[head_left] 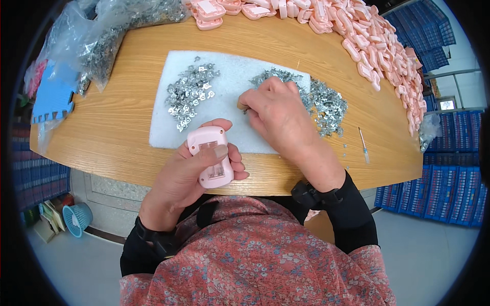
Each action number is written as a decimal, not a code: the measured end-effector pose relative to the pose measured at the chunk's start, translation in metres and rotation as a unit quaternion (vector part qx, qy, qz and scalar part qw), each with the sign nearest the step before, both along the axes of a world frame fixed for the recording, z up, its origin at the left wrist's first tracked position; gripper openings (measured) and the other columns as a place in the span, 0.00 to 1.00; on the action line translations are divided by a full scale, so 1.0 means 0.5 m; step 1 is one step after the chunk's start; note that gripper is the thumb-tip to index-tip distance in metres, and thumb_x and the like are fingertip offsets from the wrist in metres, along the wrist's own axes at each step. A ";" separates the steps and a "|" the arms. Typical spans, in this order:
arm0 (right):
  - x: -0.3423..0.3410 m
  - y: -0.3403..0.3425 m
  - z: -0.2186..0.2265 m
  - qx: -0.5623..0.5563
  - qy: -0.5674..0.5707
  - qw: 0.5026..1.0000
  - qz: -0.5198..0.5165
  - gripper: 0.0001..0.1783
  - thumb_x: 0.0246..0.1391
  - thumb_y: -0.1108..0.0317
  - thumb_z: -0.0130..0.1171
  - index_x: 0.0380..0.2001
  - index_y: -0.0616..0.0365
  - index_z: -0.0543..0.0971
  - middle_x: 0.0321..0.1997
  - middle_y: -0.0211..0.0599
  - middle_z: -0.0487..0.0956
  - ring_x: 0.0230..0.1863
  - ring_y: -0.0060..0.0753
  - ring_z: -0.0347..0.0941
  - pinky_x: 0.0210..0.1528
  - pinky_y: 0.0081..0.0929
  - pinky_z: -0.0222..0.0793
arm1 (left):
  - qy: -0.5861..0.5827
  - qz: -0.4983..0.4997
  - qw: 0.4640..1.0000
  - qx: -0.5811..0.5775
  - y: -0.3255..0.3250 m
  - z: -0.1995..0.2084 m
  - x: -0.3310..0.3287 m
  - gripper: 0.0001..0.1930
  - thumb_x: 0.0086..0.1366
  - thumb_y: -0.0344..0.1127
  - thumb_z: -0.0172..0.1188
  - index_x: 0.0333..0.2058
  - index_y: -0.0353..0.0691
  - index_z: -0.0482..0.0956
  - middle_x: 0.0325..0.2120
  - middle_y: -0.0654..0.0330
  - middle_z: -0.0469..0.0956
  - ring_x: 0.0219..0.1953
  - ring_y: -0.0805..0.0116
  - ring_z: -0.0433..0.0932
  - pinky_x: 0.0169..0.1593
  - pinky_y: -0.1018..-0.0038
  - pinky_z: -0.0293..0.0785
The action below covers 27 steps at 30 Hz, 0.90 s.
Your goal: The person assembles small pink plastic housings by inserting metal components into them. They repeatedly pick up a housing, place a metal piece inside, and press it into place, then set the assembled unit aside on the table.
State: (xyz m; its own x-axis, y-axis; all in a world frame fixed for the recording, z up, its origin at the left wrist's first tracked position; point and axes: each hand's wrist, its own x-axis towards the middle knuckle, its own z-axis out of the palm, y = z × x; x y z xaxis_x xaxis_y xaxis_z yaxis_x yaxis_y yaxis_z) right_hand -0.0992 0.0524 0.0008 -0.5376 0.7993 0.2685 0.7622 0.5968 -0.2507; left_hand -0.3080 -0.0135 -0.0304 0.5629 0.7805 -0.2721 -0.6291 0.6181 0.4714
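In my left hand (186, 173) lies a pink plastic casing (207, 136), its recessed battery compartment facing up. The thumb presses across the recess, and the fingers wrap the far side. My right hand (278, 109) is over the white foam sheet (235, 71), thumb and fingertips pinched together. A small dark bit shows at the fingertips, too little to name. Just beyond that hand is a heap of small silvery metal pieces (329, 107), partly hidden by it. A second pile of flat metal contact plates (189, 94) lies on the foam's left side.
Many pink casings (362, 46) are heaped along the table's far and right edges. A clear bag of metal parts (102, 51) and a blue foam mat (53, 97) sit at the left. A thin screwdriver-like tool (364, 145) lies at the right on the wooden table (127, 137).
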 end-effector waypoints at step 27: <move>0.033 -0.048 0.072 -0.193 0.242 0.950 -0.041 0.09 0.52 0.71 0.65 0.37 0.56 0.79 0.31 0.34 0.82 0.36 0.33 0.79 0.42 0.30 0.72 | 0.135 0.042 0.989 0.045 0.057 0.031 0.065 0.25 0.63 0.28 0.65 0.58 0.37 0.70 0.43 0.56 0.78 0.41 0.67 0.82 0.45 0.66 0.85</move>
